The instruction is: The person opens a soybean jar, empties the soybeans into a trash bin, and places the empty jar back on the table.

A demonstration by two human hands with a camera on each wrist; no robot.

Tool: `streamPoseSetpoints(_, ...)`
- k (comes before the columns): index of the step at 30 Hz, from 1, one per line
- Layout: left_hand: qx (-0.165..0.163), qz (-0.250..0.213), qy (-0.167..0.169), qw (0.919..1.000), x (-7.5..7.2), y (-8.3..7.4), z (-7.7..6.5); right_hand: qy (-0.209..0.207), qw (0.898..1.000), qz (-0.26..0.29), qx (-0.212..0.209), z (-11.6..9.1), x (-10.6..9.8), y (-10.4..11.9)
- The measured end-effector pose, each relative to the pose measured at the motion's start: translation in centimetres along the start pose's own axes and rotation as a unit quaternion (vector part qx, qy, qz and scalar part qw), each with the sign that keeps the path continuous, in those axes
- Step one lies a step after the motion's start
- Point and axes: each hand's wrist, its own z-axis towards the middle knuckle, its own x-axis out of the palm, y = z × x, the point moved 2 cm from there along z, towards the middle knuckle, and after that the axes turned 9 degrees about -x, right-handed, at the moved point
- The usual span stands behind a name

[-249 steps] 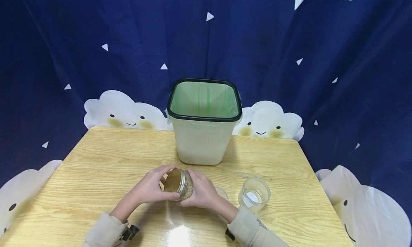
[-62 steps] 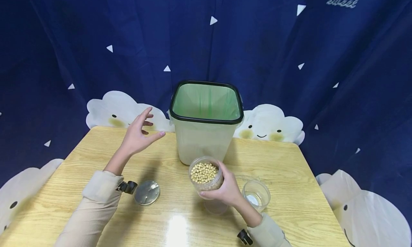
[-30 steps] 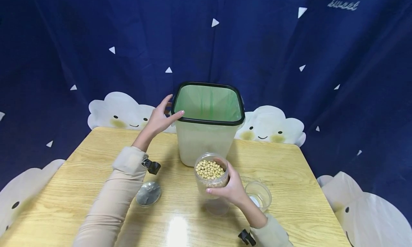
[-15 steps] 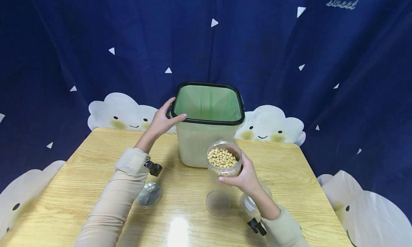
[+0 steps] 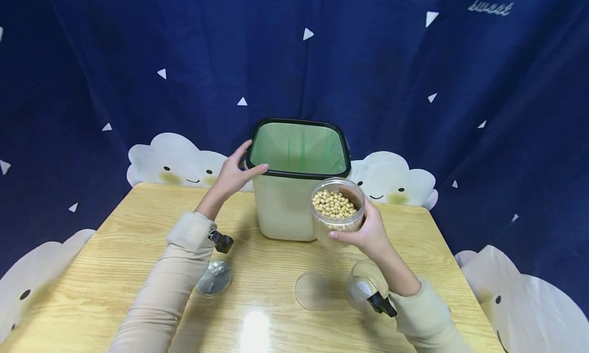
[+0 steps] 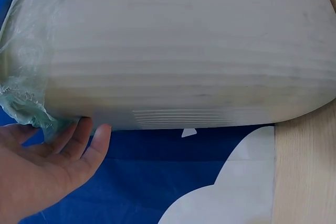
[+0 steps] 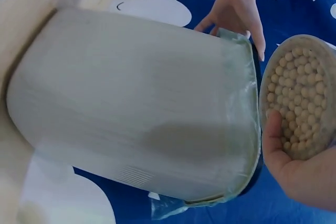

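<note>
My left hand (image 5: 232, 176) holds the left edge of a white trash bin (image 5: 285, 207). The thumb lies over its black rim, and the other fingers sit against the outer side. In the left wrist view, those fingers (image 6: 79, 140) touch the bin's wall beside the green liner bag (image 6: 26, 103). With my right hand (image 5: 372, 230) I grip a clear jar (image 5: 338, 224) of round, pale-yellow beans (image 5: 332, 204), which look like soybeans. The jar is lifted off the table at the bin's front right, just below the rim, tilted slightly. Part of its right side is hidden by my hand.
On the table (image 5: 152, 240) lie a silver jar lid (image 5: 215, 278) by my left forearm and a clear disc (image 5: 312, 290) in the middle. A second clear jar (image 5: 356, 286) stands under my right wrist, partly covered. Behind hangs a blue curtain (image 5: 198, 61).
The lid came off the jar and was laid on the left. My left hand moved to the bin's rim and took hold. The right hand raised the jar up and rightward.
</note>
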Motion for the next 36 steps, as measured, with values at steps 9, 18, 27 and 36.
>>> streamPoseSetpoints(9,-0.009,-0.005,0.006,0.9999,0.0,0.0,0.0,-0.008,1.0,-0.004,-0.004,3.0,-1.6,1.4)
streamPoseSetpoints(18,-0.008,-0.008,0.004,0.9999,0.0,0.0,0.0,-0.017,1.0,-0.019,0.014,6.2,-3.4,2.7)
streamPoseSetpoints(27,-0.007,-0.01,0.0,0.9999,-0.2,0.2,0.0,-0.011,0.997,-0.053,0.059,8.8,-4.6,2.5)
streamPoseSetpoints(36,-0.014,-0.017,0.001,0.9998,0.0,0.3,0.1,0.002,0.976,-0.196,0.093,12.1,-6.0,0.5)
